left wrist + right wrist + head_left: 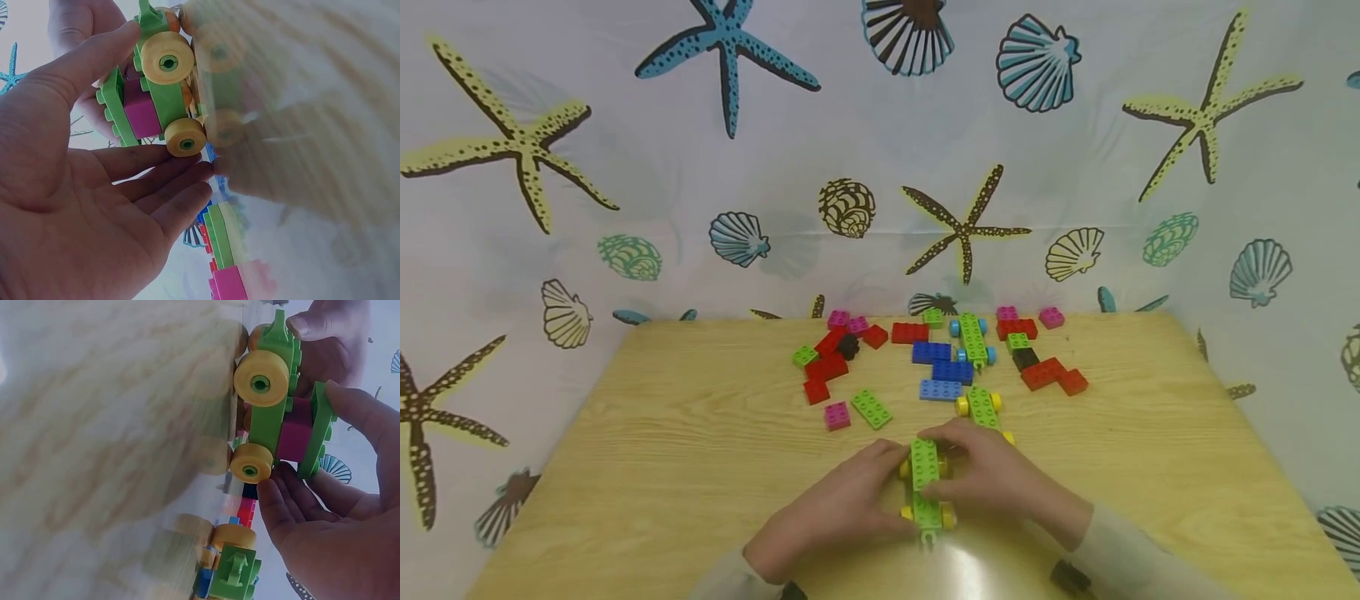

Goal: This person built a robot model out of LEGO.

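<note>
A toy brick car (927,508) with a green base and yellow wheels stands near the front of the table. On it sits a magenta brick (295,430) topped by a green plate (925,467). My left hand (842,504) holds the car from the left, thumb at the hitch end and fingers by the front wheel (185,137). My right hand (992,471) grips the green plate, thumb on its near end and fingers at its far end.
Just beyond my right hand stands another green car base (982,406) with yellow wheels. A blue-wheeled base (972,337) is farther back. Blue bricks (952,372), red bricks (1042,373), a loose green plate (872,409) and a magenta brick (837,416) lie around. A patterned cloth hangs behind.
</note>
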Action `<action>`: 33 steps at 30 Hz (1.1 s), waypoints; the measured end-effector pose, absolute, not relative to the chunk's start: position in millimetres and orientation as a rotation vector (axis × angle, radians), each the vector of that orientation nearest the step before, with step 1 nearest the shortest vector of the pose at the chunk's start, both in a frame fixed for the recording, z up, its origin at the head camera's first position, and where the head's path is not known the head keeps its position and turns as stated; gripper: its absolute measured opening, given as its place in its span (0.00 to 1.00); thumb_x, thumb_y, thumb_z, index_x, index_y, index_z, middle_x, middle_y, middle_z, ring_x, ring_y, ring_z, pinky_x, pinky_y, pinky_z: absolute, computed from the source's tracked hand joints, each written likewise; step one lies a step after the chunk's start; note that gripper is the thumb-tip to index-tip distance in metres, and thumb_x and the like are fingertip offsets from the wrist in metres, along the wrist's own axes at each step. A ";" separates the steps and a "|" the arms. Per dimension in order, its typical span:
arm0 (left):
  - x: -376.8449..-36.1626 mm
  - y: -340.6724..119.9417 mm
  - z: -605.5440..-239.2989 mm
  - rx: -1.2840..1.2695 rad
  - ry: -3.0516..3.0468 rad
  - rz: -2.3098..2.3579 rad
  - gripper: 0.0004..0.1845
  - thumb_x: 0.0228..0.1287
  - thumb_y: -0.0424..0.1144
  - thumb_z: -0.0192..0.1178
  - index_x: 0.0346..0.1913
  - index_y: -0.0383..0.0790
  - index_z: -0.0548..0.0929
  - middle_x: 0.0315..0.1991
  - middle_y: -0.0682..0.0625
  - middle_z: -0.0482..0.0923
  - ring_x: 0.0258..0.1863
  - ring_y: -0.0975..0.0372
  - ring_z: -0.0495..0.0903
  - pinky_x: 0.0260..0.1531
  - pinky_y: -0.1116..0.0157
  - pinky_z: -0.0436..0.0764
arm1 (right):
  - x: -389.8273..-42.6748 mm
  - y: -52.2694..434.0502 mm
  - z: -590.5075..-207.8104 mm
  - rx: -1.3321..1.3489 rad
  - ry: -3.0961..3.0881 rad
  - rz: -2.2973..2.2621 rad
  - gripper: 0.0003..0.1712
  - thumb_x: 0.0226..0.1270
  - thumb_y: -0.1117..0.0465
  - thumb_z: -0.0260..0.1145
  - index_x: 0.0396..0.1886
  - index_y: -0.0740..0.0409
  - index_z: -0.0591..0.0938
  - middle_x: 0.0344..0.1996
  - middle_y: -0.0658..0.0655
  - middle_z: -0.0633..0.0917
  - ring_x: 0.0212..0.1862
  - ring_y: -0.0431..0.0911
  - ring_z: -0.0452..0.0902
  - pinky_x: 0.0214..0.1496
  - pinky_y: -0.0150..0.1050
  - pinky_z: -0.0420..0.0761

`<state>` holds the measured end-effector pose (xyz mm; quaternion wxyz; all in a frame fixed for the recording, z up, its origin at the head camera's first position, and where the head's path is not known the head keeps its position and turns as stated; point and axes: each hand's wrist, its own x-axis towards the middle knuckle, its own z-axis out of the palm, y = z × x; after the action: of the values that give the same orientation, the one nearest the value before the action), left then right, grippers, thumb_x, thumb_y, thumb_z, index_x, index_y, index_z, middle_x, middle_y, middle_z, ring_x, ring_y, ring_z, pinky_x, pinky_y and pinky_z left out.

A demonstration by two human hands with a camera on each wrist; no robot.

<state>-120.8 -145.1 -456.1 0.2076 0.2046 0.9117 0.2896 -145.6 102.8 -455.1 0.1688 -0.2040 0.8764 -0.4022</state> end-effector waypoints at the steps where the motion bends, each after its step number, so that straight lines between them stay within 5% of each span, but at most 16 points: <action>1: -120.7 -145.1 -456.7 0.574 2.541 0.806 0.55 0.61 0.63 0.82 0.85 0.42 0.71 0.79 0.47 0.76 0.80 0.50 0.76 0.81 0.43 0.77 | -145.4 103.1 -455.7 -0.580 2.494 -1.144 0.41 0.64 0.43 0.86 0.75 0.47 0.84 0.69 0.52 0.87 0.71 0.52 0.82 0.78 0.63 0.81; 13: -125.2 -147.4 -456.0 0.607 2.573 0.854 0.50 0.65 0.59 0.80 0.83 0.40 0.74 0.78 0.46 0.77 0.78 0.48 0.78 0.80 0.42 0.78 | -142.1 106.9 -450.6 -0.566 2.469 -1.207 0.44 0.65 0.44 0.86 0.78 0.50 0.81 0.71 0.53 0.86 0.72 0.56 0.84 0.78 0.62 0.82; 33: -128.3 -147.0 -455.4 0.455 2.486 1.138 0.40 0.68 0.54 0.80 0.79 0.46 0.79 0.78 0.48 0.80 0.79 0.47 0.78 0.77 0.40 0.80 | -154.4 171.4 -434.0 -0.404 2.606 -1.210 0.35 0.74 0.52 0.80 0.76 0.55 0.82 0.72 0.59 0.86 0.73 0.62 0.83 0.77 0.64 0.82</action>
<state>-128.3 -147.0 -455.4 0.1839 0.1612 0.8816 0.4037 -154.4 171.4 -434.0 0.1199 -0.1383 0.8917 -0.4139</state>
